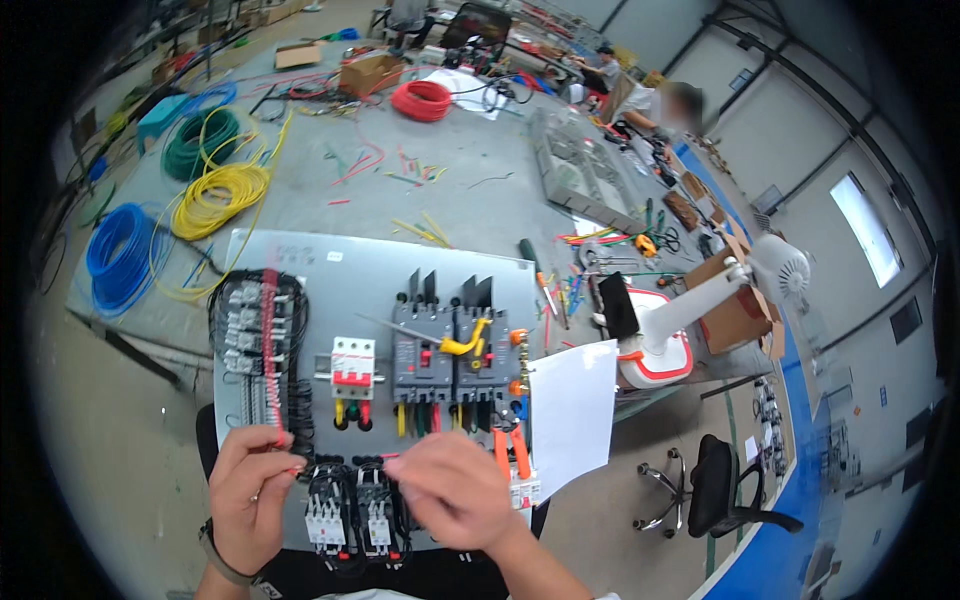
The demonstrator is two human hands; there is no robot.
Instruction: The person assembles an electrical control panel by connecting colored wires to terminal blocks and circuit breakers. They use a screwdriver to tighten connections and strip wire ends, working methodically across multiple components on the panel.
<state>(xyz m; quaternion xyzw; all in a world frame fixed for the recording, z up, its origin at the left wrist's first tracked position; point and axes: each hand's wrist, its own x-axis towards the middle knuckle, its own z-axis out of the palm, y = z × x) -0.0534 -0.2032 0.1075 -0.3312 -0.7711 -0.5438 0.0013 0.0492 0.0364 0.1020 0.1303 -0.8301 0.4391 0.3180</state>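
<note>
My left hand (pixel 248 492) is closed in a pinch on a thin red wire (pixel 269 340), which runs up in a blur over the left side of a grey mounting panel (pixel 290 246). My right hand (pixel 455 490) hovers over the panel's lower part with its fingers drawn together; whatever they hold, if anything, is hidden. Between the hands sit two black-and-white contactors (pixel 378 528) with black wiring. Above them are a white breaker with red levers (pixel 353 368) and two dark moulded-case breakers (pixel 422 360), with a yellow-handled screwdriver (pixel 460 346) lying across. Orange-handled pliers (pixel 511 448) lie beside my right hand.
Blue (pixel 126 256), yellow (pixel 222 200) and green wire coils (pixel 202 145) lie at the left; a red coil (pixel 421 101) is farther back. A paper sheet (pixel 575 415), white fan (pixel 655 330) and clear plastic case (pixel 580 165) are at the right. Wire scraps litter the table.
</note>
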